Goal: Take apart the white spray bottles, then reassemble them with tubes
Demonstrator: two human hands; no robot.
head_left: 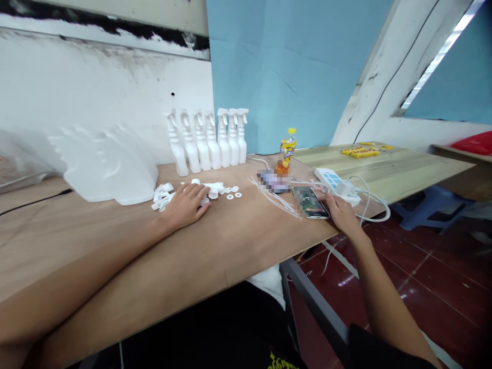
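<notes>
My left hand (188, 204) lies palm down, fingers spread, over a pile of white plastic spray-head parts (163, 196) on the wooden table. Several small white rings (230, 197) are scattered just right of it. Farther right, my right hand (340, 210) is at the right edge of a phone (310, 202) lying face up, its fingers bent close together against the phone's side. A second phone (273, 181) lies behind, to the left, partly blurred. White thin strips (282, 203) lie between the pile and the phones.
White spray bottles (211, 146) stand upright in a row by the wall. White plastic pieces (111, 164) are stacked at left. A drink bottle (285, 154) stands behind the phones; a power strip (330, 180) with cables sits right. Another table (407, 166) holds yellow items (360, 152).
</notes>
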